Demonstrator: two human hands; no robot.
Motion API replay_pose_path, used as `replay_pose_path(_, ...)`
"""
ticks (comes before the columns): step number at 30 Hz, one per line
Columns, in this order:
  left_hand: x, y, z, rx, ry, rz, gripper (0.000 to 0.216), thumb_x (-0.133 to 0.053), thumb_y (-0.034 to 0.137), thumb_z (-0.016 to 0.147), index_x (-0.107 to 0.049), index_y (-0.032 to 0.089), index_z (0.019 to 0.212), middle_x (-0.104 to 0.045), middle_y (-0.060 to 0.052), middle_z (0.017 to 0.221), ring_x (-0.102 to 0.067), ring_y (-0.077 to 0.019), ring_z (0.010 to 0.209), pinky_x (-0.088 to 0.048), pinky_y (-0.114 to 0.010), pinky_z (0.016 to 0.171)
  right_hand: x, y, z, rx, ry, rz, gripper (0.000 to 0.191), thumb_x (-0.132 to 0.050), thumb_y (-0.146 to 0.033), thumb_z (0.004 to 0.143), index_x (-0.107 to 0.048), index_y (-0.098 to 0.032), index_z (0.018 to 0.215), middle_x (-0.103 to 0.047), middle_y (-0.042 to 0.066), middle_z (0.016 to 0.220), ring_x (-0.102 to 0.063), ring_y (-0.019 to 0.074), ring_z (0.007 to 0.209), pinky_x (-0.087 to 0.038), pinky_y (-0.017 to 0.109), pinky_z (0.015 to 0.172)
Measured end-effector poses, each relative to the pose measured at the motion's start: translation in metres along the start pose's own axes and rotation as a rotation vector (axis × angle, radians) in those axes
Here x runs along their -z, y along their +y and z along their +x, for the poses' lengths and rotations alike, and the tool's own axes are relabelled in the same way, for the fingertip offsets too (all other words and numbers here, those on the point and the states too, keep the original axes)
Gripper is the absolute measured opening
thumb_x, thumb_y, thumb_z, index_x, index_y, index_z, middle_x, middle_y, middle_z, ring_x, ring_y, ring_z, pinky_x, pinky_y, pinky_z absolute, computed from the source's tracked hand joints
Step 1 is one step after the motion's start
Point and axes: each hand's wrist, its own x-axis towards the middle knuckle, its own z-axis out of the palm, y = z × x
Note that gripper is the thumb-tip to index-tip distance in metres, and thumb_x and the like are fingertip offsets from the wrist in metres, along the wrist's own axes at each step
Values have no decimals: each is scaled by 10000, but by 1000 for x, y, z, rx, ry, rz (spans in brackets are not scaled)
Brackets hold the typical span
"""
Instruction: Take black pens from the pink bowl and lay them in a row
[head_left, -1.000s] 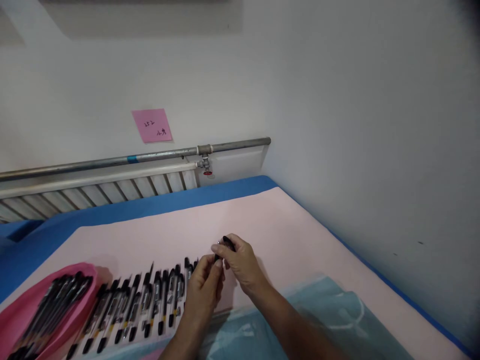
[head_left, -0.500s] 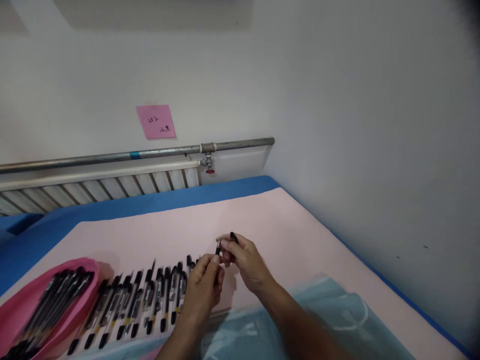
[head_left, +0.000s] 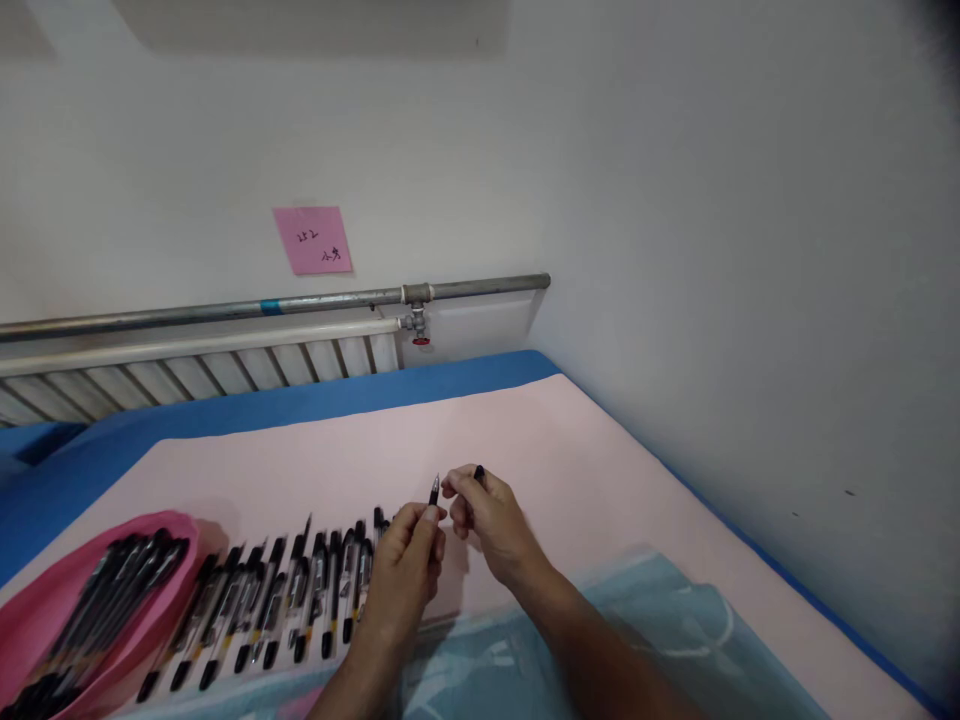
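Note:
My left hand [head_left: 409,565] is closed around a pen [head_left: 434,491], whose metal tip points up past my thumb; most of its barrel is hidden in the fingers. Just to the right, my right hand [head_left: 487,520] is curled with a black pen cap [head_left: 479,472] held in it, one end showing above the fingers. A small gap separates the right fingertips from the pen's tip. To the left of my hands, several pens with black caps [head_left: 274,590] lie side by side in a row on the pink sheet [head_left: 570,480].
A pink basin [head_left: 180,530] holding several black pens stands at the lower left. Light blue patterned cloth [head_left: 660,620] covers the near edge. Behind the blue surface [head_left: 465,368] are a radiator [head_left: 202,375], a metal pipe [head_left: 322,302] and a wall with a pink note [head_left: 313,240].
My right hand has moved slightly right, away from the pen's tip, with the black cap in it. The left hand with the pen has barely moved.

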Motion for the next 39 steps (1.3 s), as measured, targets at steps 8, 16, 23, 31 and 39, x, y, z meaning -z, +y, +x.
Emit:
replay_pose_path(8,0,-8,3,-76,5,94,360,-539,531,728,-464,180,719,-356,97,490,-248,-17,367,-174,-142,349,-5,-6,-5,46,1,-172,254,-637,-295,651,-436,-177,551,-398,-66,536,-339,63,479,-280,190,424)
replay_pose_path(16,-1,1,0,51,-38,-16,363,-535,542,718,-459,191,768,-364,109,492,-189,-4,314,-121,-144,315,0,-7,-2,-98,-113,24,194,-591,-328,702,-601,-159,797,-372,-83,464,-277,51,381,-225,198,379)
replay_pose_path(23,1,-4,2,15,-50,14,332,-517,519,750,-476,193,796,-372,107,493,-212,-5,319,-135,-136,316,-2,-7,-2,-22,-37,-31,193,-640,-287,654,-495,-178,587,-382,-85,443,-290,44,373,-211,194,366)
replay_pose_path(31,0,-1,0,24,-53,-9,337,-533,518,737,-482,190,794,-372,109,494,-210,-3,317,-128,-133,312,-1,-6,-1,-55,-49,1,184,-646,-328,662,-549,-175,695,-415,-89,467,-276,30,342,-193,186,342)
replay_pose_path(39,1,-2,2,19,-49,-9,355,-548,529,717,-484,188,791,-380,106,501,-222,-4,309,-126,-140,311,-2,-9,-3,-124,-91,76,172,-589,-309,691,-588,-166,788,-450,-78,500,-266,23,322,-163,181,325)
